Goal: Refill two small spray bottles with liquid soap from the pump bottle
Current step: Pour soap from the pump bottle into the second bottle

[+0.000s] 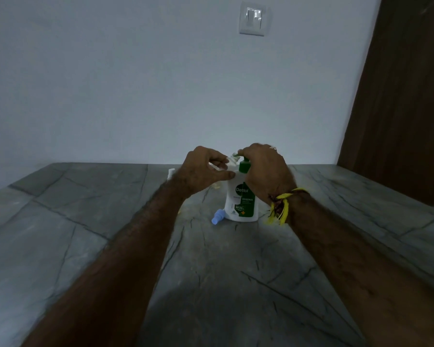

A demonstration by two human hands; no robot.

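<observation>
A white and green pump bottle (241, 204) stands upright on the grey stone counter (236, 271). My right hand (263, 171) lies over its green pump head, fingers curled round the top. My left hand (203, 171) holds a small clear spray bottle (232, 160) tilted against the pump's nozzle, pinched between thumb and fingers. A pale blue spray cap (216, 217) lies on the counter at the pump bottle's left foot. Behind my left wrist a small white object (171, 174) shows only partly.
A white wall with a light switch (254, 18) rises behind the counter. A brown wooden panel (398, 96) stands at the right. Yellow threads (280, 209) hang from my right wrist close to the pump bottle.
</observation>
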